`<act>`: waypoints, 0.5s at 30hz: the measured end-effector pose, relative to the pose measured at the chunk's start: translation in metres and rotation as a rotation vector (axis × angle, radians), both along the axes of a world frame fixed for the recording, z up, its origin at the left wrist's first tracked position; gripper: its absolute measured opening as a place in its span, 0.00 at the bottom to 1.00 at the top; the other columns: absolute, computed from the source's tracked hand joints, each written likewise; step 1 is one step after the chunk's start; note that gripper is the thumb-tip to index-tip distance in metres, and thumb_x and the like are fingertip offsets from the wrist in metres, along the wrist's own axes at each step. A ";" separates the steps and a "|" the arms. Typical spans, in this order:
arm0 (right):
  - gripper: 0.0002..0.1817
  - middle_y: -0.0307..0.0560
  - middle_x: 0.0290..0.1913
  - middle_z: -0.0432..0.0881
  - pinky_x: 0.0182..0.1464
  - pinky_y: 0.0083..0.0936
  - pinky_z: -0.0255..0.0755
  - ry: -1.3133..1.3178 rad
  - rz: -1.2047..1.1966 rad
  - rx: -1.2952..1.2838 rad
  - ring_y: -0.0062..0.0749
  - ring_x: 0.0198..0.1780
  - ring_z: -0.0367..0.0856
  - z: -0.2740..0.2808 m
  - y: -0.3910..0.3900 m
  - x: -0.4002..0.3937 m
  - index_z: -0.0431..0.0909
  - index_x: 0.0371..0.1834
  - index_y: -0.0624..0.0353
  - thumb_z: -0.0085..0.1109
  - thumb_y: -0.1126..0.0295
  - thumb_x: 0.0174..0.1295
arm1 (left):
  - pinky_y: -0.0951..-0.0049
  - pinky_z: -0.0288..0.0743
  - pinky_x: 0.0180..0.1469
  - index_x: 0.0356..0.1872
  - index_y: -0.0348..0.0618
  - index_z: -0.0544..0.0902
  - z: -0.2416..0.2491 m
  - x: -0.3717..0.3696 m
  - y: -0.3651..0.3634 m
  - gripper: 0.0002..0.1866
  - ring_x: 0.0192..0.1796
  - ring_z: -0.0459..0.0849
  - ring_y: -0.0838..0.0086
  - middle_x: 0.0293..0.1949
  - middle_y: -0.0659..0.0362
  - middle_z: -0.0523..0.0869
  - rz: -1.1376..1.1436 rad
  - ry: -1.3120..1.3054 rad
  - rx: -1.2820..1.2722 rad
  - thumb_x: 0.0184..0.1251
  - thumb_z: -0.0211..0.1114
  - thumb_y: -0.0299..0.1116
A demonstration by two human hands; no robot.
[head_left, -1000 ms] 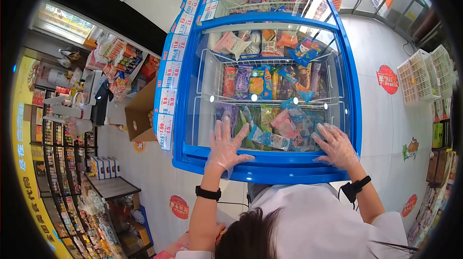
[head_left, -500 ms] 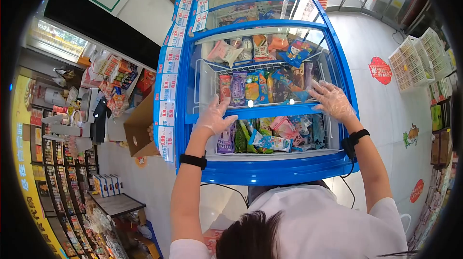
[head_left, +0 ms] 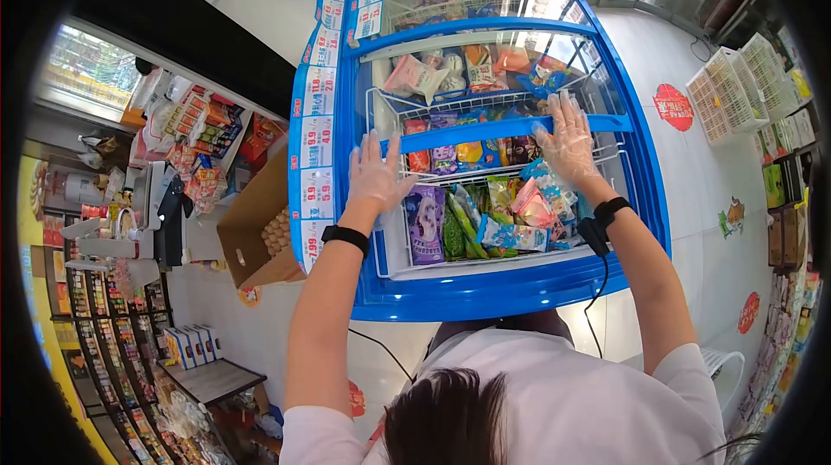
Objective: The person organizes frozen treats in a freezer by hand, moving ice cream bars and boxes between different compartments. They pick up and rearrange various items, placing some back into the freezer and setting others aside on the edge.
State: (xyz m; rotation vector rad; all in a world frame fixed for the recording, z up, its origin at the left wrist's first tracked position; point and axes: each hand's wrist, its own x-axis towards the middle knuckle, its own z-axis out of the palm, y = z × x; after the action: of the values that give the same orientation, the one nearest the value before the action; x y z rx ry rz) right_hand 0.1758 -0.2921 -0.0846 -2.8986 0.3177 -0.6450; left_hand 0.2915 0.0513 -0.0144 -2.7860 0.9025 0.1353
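Note:
Both hands wear clear plastic gloves and rest on the sliding glass lid [head_left: 493, 130] of a blue chest freezer [head_left: 519, 292]. My left hand [head_left: 377, 175] lies on the left end of the lid's blue edge, fingers spread. At the right, my right hand [head_left: 567, 138] presses flat across the same edge, fingers stretched out. Neither hand holds anything. Below the edge, the uncovered front basket shows a purple packet [head_left: 427, 224], green packets [head_left: 500, 201], a light blue packet [head_left: 511, 235] and a pink packet [head_left: 532, 205]. More packets lie under the glass.
Price labels [head_left: 314, 153] line the freezer's left side. Beside it stands a cardboard box [head_left: 247, 227] with eggs inside. White plastic baskets [head_left: 727, 106] are stacked at the right. Stocked shelves [head_left: 104, 318] stand at the left, near a small table [head_left: 212, 374].
The lid's blue edge has slid away from my body, pushed by both hands. More of the front basket is uncovered. The head view has shifted slightly.

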 end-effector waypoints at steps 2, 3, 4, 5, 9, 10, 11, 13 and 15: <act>0.33 0.56 0.74 0.62 0.77 0.45 0.43 -0.077 -0.144 -0.038 0.52 0.74 0.59 -0.006 0.006 0.012 0.64 0.72 0.53 0.48 0.47 0.69 | 0.50 0.47 0.76 0.76 0.45 0.54 -0.005 0.016 0.002 0.44 0.77 0.53 0.47 0.74 0.38 0.56 -0.067 -0.015 -0.081 0.67 0.55 0.61; 0.33 0.56 0.74 0.62 0.77 0.45 0.43 -0.074 -0.149 -0.046 0.52 0.74 0.59 -0.006 0.005 0.017 0.64 0.72 0.53 0.48 0.47 0.69 | 0.51 0.49 0.75 0.75 0.44 0.57 -0.008 0.025 0.001 0.43 0.76 0.55 0.46 0.73 0.37 0.58 -0.131 -0.027 -0.158 0.67 0.56 0.61; 0.31 0.56 0.73 0.64 0.76 0.46 0.45 -0.055 -0.157 -0.105 0.52 0.72 0.62 -0.006 0.004 0.021 0.68 0.69 0.54 0.48 0.48 0.69 | 0.51 0.49 0.75 0.75 0.44 0.57 -0.007 0.034 -0.004 0.43 0.76 0.55 0.46 0.73 0.37 0.58 -0.134 -0.018 -0.164 0.67 0.56 0.61; 0.29 0.56 0.72 0.65 0.75 0.46 0.47 -0.038 -0.161 -0.163 0.53 0.70 0.65 -0.006 0.003 0.024 0.72 0.66 0.54 0.49 0.48 0.69 | 0.51 0.50 0.75 0.74 0.43 0.60 -0.005 0.044 -0.009 0.42 0.75 0.57 0.46 0.72 0.37 0.60 -0.169 -0.002 -0.205 0.67 0.57 0.60; 0.23 0.55 0.68 0.71 0.73 0.47 0.54 -0.197 -0.133 -0.033 0.54 0.65 0.71 -0.009 -0.003 0.043 0.77 0.59 0.54 0.48 0.54 0.69 | 0.50 0.54 0.73 0.70 0.41 0.66 -0.022 0.074 -0.017 0.39 0.72 0.61 0.44 0.69 0.37 0.64 -0.269 -0.046 -0.368 0.66 0.58 0.59; 0.21 0.54 0.66 0.73 0.71 0.46 0.57 -0.244 -0.122 -0.060 0.53 0.63 0.73 -0.010 -0.003 0.043 0.78 0.58 0.54 0.47 0.57 0.68 | 0.49 0.54 0.73 0.69 0.41 0.67 -0.020 0.076 -0.018 0.38 0.71 0.63 0.44 0.69 0.37 0.65 -0.310 -0.070 -0.403 0.64 0.60 0.56; 0.19 0.54 0.64 0.76 0.70 0.46 0.60 -0.285 -0.112 -0.089 0.52 0.62 0.75 -0.012 -0.006 0.044 0.79 0.57 0.53 0.46 0.60 0.68 | 0.49 0.54 0.73 0.69 0.41 0.67 -0.018 0.083 -0.020 0.38 0.71 0.63 0.44 0.69 0.37 0.65 -0.318 -0.066 -0.408 0.64 0.60 0.56; 0.18 0.54 0.61 0.78 0.69 0.45 0.61 -0.251 -0.136 -0.114 0.50 0.61 0.75 -0.016 -0.004 0.046 0.80 0.55 0.53 0.44 0.63 0.69 | 0.47 0.55 0.72 0.69 0.42 0.67 -0.028 0.093 -0.020 0.38 0.71 0.63 0.44 0.69 0.37 0.65 -0.354 -0.086 -0.460 0.62 0.63 0.53; 0.18 0.52 0.59 0.79 0.67 0.46 0.63 -0.306 -0.108 -0.041 0.49 0.60 0.76 -0.007 -0.005 0.057 0.80 0.54 0.54 0.43 0.63 0.69 | 0.47 0.54 0.72 0.69 0.42 0.68 -0.029 0.100 -0.023 0.38 0.72 0.62 0.43 0.70 0.38 0.64 -0.331 -0.058 -0.471 0.60 0.65 0.51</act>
State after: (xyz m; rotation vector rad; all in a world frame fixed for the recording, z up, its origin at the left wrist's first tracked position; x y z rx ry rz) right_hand 0.2330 -0.2970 -0.0914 -2.7764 0.4244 -1.1080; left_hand 0.3915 0.0284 -0.0438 -2.9663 1.5329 -0.2402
